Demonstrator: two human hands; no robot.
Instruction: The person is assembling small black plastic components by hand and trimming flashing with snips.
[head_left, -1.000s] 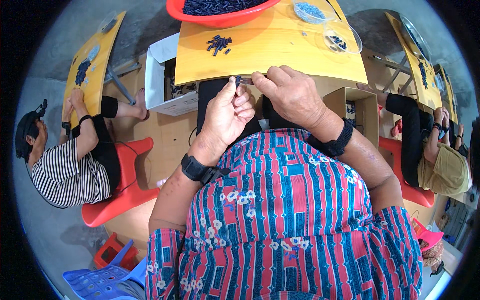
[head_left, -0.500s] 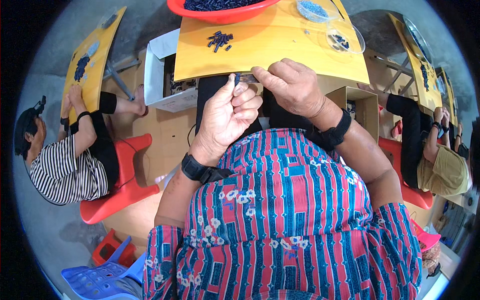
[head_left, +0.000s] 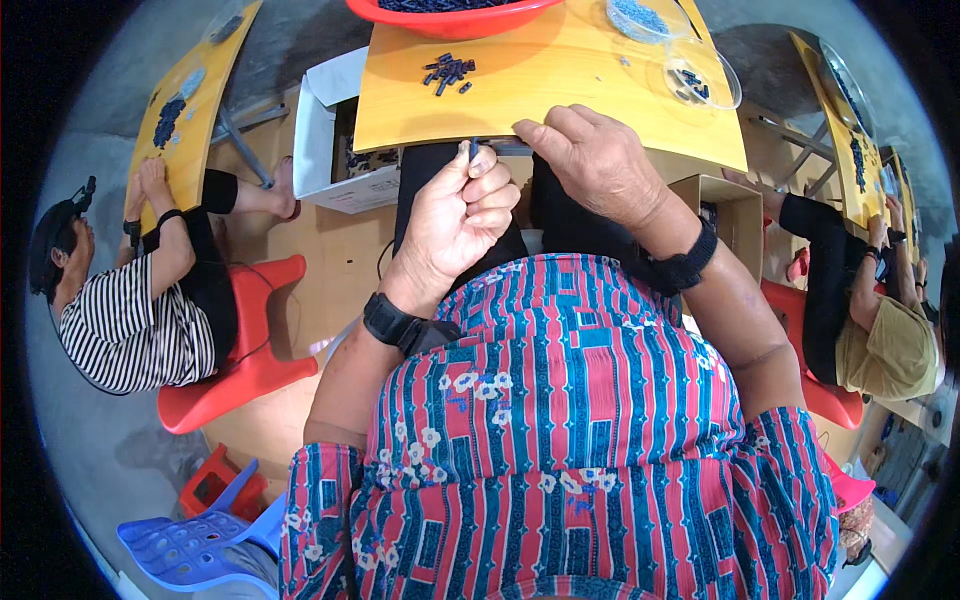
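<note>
My left hand is curled at the near edge of the yellow table, pinching a small dark piece between thumb and fingertips. My right hand rests knuckles-up just to its right, fingers closed on the other end of the same thin dark piece; most of it is hidden under the fingers. A small pile of dark pieces lies on the table beyond my hands. Both wrists wear black bands.
A red basin of dark pieces stands at the table's far edge, with two clear bowls at the right. A white box and a cardboard box sit on the floor. People sit on red chairs at left and right.
Both hands have stayed together at the table edge, shifting only slightly while working the small piece. My left fingers have curled tighter around it.
</note>
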